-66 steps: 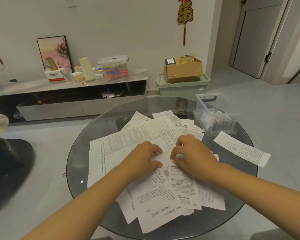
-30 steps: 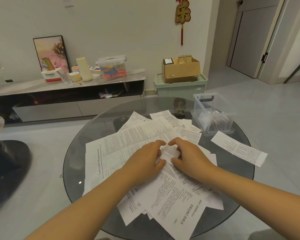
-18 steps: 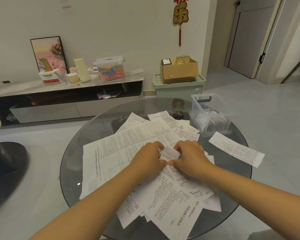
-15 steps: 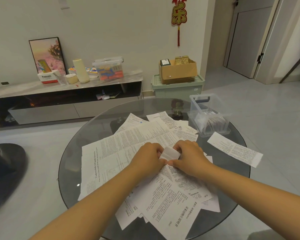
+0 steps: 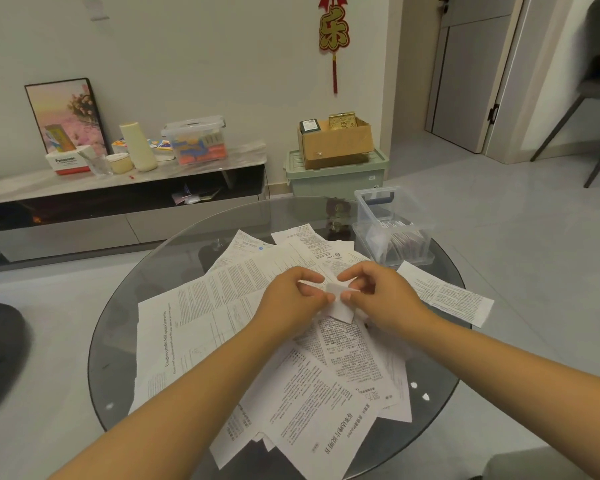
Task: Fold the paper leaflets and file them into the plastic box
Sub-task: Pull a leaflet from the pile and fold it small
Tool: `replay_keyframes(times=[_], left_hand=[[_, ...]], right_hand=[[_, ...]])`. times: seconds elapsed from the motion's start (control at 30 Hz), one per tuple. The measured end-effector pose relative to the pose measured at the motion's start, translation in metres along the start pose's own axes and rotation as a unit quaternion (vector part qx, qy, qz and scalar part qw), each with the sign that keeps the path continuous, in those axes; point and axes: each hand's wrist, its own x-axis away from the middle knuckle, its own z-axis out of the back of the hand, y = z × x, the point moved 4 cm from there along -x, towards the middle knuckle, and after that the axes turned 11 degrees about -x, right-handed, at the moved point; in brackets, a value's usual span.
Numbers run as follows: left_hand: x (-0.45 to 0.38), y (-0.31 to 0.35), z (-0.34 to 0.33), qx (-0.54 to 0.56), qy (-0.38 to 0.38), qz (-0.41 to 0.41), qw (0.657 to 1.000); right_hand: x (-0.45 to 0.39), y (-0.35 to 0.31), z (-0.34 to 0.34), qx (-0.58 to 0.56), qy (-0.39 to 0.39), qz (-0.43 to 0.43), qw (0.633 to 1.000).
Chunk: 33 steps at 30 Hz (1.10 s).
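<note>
Glass table (image 5: 125, 327), round, carries a spread of printed leaflets (image 5: 222, 306) and, at its far right edge, the clear plastic box (image 5: 392, 230) with folded papers standing inside. Above the pile, the left hand (image 5: 291, 303) and right hand (image 5: 381, 299) together pinch a small folded leaflet (image 5: 340, 303).

Leaflets (image 5: 222, 306) cover the table (image 5: 118, 341); plastic box (image 5: 392, 230) far right, seemingly holding folded ones.

I counted two hands (image 5: 333, 299), one small folded leaflet (image 5: 340, 303) between them, one clear plastic box (image 5: 394, 226) far right, one round glass desk (image 5: 125, 327), and roughly nine unfolded leaflets (image 5: 222, 306); overlaps hid the exact number.
</note>
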Motion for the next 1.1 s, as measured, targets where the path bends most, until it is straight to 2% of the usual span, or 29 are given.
replay_keyframes(times=[0.23, 0.33, 0.5, 0.6, 0.67, 0.73, 0.87, 1.0, 1.1], left_hand=[[0.001, 0.018, -0.016, 0.028, -0.057, -0.036, 0.997], [0.001, 0.023, -0.026, 0.044, -0.061, -0.032, 0.997], [-0.003, 0.027, -0.045, 0.044, -0.062, -0.004, 0.997], [-0.005, 0.029, -0.052, 0.051, -0.062, 0.001, 0.997], [-0.004, 0.03, -0.056, 0.049, -0.061, -0.005, 0.997], [-0.003, 0.031, -0.06, 0.048, -0.063, -0.012, 0.997], [-0.001, 0.032, -0.062, 0.033, -0.052, -0.032, 0.998], [-0.001, 0.033, -0.067, 0.041, -0.047, -0.035, 0.997], [0.001, 0.035, -0.069, 0.05, -0.048, -0.036, 0.997]], right_hand=[[0.009, -0.013, 0.028, -0.01, -0.045, 0.018, 0.999], [0.008, -0.007, 0.044, 0.012, -0.024, -0.001, 1.0], [0.003, 0.019, 0.076, 0.182, 0.028, -0.058, 0.981], [0.001, 0.029, 0.089, 0.367, 0.04, -0.077, 0.926], [0.002, 0.033, 0.094, 0.417, 0.029, -0.105, 0.903], [0.004, 0.036, 0.099, 0.393, 0.022, -0.126, 0.911], [0.007, 0.033, 0.101, 0.375, 0.016, -0.115, 0.92], [0.01, 0.032, 0.101, 0.283, 0.011, -0.114, 0.952], [0.013, 0.032, 0.101, 0.238, -0.002, -0.128, 0.963]])
